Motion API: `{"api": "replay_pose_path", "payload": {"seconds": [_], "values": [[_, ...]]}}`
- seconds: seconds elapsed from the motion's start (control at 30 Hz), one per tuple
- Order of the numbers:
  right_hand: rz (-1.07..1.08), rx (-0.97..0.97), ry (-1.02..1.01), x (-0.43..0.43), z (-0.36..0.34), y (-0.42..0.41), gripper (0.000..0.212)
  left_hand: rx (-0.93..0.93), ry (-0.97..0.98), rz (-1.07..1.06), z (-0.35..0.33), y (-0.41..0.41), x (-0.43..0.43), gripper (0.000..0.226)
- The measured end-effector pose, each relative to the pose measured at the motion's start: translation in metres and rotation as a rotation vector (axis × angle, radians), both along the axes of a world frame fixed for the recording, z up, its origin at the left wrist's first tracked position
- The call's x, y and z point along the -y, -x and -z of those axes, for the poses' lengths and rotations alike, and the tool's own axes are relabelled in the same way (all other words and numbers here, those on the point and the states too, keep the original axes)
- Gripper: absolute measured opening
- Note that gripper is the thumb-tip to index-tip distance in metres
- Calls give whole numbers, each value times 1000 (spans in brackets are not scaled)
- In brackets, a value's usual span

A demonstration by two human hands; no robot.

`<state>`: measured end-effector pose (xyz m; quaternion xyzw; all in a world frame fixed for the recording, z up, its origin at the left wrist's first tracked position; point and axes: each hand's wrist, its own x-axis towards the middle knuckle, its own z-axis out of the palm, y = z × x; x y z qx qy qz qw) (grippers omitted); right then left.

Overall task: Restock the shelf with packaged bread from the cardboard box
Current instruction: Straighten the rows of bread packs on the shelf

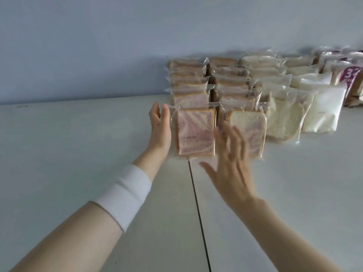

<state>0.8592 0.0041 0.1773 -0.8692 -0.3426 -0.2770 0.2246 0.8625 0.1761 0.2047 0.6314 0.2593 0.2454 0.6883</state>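
Observation:
Rows of packaged bread stand upright on a white shelf (78,146). The front pack of the left row is pink-marbled sliced bread (195,132) in clear wrap. My left hand (160,127) is flat and open against that pack's left side, fingers pointing away from me. My right hand (230,161) is open with fingers spread, blurred, just in front of the second row's front marbled pack (250,128); it holds nothing. The cardboard box is out of view.
Farther right stand rows of white sliced bread (282,118), white-wrapped packs (324,108) and purple-labelled packs (351,77). A pale wall (117,46) backs the shelf. A dark seam (198,209) runs across the shelf surface between my arms.

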Motion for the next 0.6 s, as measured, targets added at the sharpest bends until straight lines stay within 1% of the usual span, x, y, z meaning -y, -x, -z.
{"api": "replay_pose_path", "payload": {"seconds": [0.07, 0.17, 0.27, 0.37, 0.5, 0.6], "values": [[-46, 23, 124, -14, 9, 2, 88, -28, 74, 30, -5, -11, -11, 55], [-35, 21, 133, -21, 13, -11, 93, -43, 171, 119, -14, -25, -17, 59], [-43, 40, 65, -24, 13, -22, 87, -39, 209, 223, -20, -31, -9, 63], [-47, 64, 40, -31, 11, -29, 79, 13, 249, 268, -13, -37, -6, 70], [-46, 7, 28, -39, 6, -35, 83, 33, 294, 315, -11, -38, -8, 82], [-111, -19, -4, -34, 10, -29, 74, 34, 268, 318, -8, -37, -11, 76]]}}
